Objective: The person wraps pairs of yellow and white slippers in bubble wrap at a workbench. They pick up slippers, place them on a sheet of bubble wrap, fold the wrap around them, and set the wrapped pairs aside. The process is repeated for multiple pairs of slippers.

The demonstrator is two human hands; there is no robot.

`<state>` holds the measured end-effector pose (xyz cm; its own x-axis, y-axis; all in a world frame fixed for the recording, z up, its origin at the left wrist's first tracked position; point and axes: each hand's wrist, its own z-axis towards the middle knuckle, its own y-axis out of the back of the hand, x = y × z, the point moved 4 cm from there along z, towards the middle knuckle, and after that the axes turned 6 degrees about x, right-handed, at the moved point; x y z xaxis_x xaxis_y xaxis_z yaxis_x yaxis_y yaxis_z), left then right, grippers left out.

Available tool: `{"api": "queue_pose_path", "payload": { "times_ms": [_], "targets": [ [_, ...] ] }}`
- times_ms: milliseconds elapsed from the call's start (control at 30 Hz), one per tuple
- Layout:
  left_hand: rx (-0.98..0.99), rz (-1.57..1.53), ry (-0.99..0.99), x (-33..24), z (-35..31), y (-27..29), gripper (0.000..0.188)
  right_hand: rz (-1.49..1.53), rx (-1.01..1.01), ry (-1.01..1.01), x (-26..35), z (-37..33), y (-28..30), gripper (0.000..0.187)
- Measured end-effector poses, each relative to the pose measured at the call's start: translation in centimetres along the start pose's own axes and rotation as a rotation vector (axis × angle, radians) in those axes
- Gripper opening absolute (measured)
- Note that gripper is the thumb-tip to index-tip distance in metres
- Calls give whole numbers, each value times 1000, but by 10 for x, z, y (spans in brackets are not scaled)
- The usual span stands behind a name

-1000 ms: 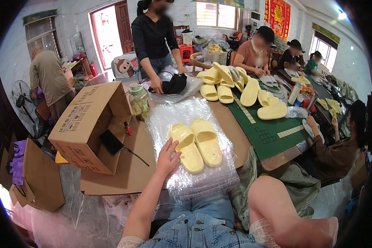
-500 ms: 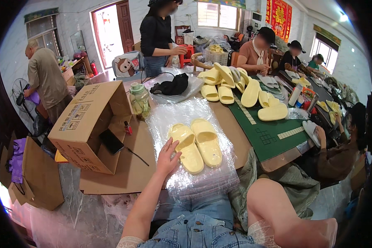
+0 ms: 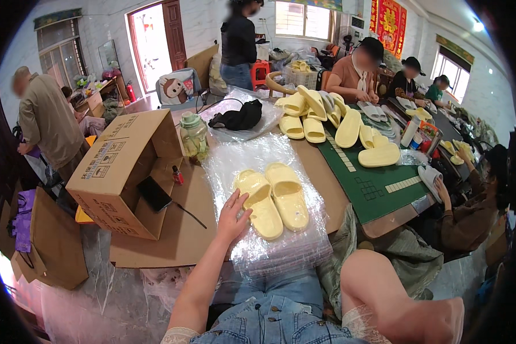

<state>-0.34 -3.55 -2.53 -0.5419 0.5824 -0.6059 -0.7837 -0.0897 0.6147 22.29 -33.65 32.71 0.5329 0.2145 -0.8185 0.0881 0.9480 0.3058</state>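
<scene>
A pair of pale yellow slide slippers [image 3: 272, 200] lies side by side on a stack of clear plastic bags [image 3: 243, 155], toes pointing toward me. They have a glossy shine; whether clear film covers them, I cannot tell. My left hand [image 3: 233, 218] rests open on the bags, fingers apart, its fingertips touching the left slipper's outer edge. At the lower right my right arm is sharply bent, elbow forward. What shows of my right hand [image 3: 446, 322] is blurred by the picture's edge, its fingers hidden.
An open cardboard box [image 3: 123, 172] stands left, with a phone [image 3: 154, 194] and small red bottle [image 3: 178, 176] nearby. Behind are a green-tinted jug [image 3: 194, 137] and black cap [image 3: 238, 116]. Yellow slippers [image 3: 347, 129] pile up beside a green mat [image 3: 378, 192]. Several people work around the room.
My left hand and the slippers hold nearly still; my right forearm shifts slightly at the lower right. A standing person in black turns and moves right, and the person at far left moves left.
</scene>
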Motion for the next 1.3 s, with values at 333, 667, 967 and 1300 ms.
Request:
{"api": "queue_pose_path", "payload": {
  "times_ms": [333,667,967,1300],
  "targets": [
    [10,-1,4,-2,1,-1,54,2392,-632,2182,126,-123,160,21],
    [33,46,5,3,-3,2,56,1572,-742,1948,308,-252,212,53],
    [56,151,4,-4,0,-2,68,1871,-541,2002,352,-265,215,35],
    [39,18,151,7,-2,-1,69,1818,-455,2218,341,-200,117,33]
  ]
}}
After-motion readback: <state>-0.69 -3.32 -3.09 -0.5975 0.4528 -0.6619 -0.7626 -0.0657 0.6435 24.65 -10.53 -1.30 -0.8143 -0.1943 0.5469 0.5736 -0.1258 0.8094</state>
